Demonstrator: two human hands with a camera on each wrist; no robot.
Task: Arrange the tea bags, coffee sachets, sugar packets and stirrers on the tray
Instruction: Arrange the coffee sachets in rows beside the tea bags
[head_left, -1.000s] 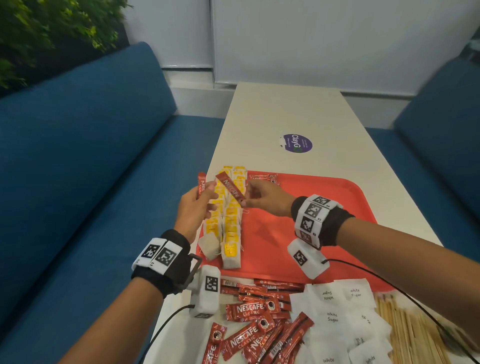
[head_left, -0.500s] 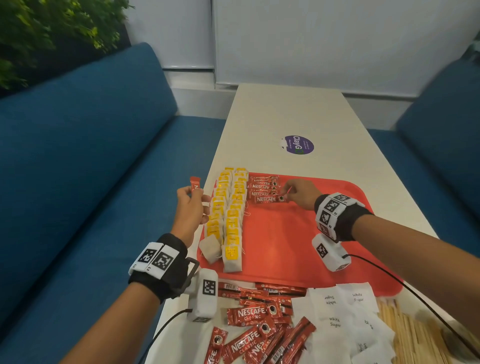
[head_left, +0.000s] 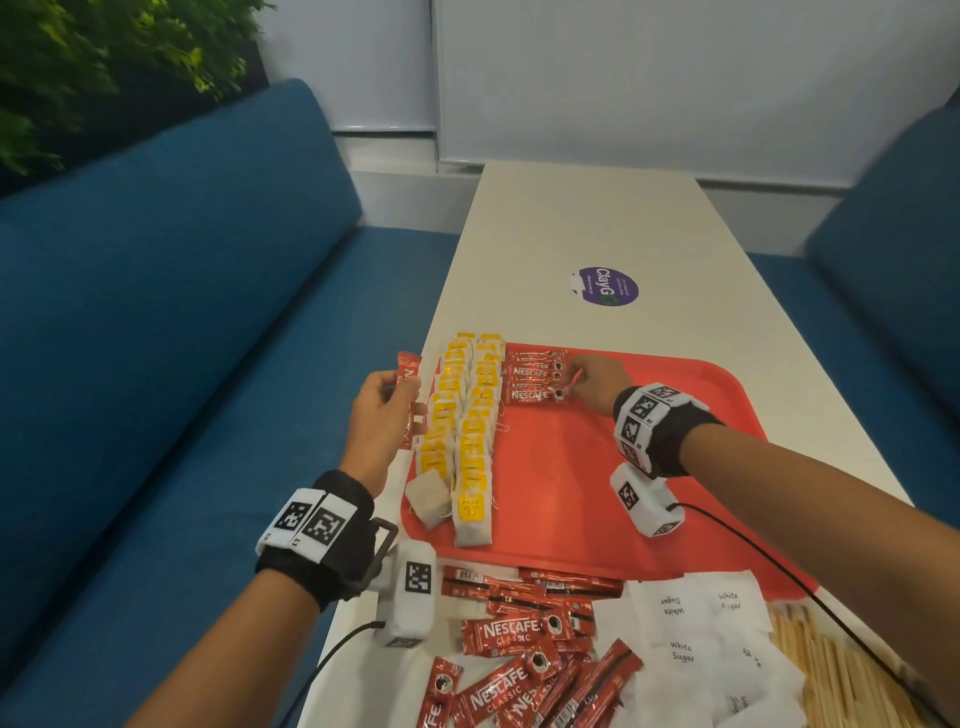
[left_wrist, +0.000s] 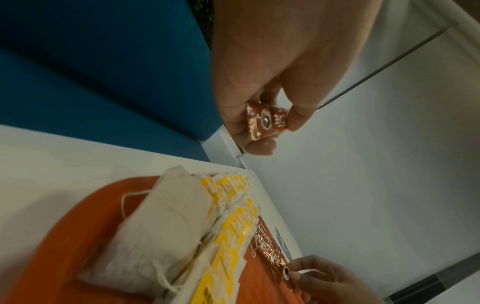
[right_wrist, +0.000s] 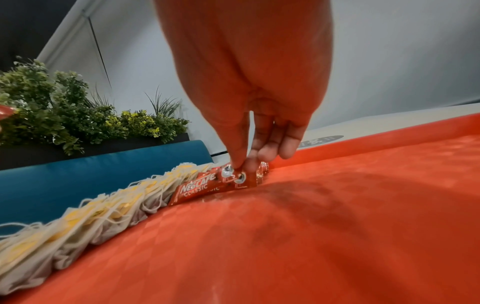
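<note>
A red tray (head_left: 597, 483) lies on the white table. Two rows of yellow-tagged tea bags (head_left: 467, 431) run along its left side. At the tray's far end sits a short stack of red Nescafe coffee sachets (head_left: 532, 376). My right hand (head_left: 595, 382) pinches the right end of the nearest sachet (right_wrist: 205, 186) of that stack, which lies on the tray. My left hand (head_left: 382, 415) hovers left of the tea bags and grips a red coffee sachet (head_left: 408, 384) upright; its end shows between the fingers (left_wrist: 269, 121).
Loose coffee sachets (head_left: 524, 654), white sugar packets (head_left: 696, 634) and wooden stirrers (head_left: 831, 670) lie on the table in front of the tray. A purple sticker (head_left: 605, 287) marks the far table. Blue sofas flank both sides.
My right hand carried a sachet from beside the left hand to the stack at the tray's far end and set it down there. The left hand drew slightly left with its sachet.
</note>
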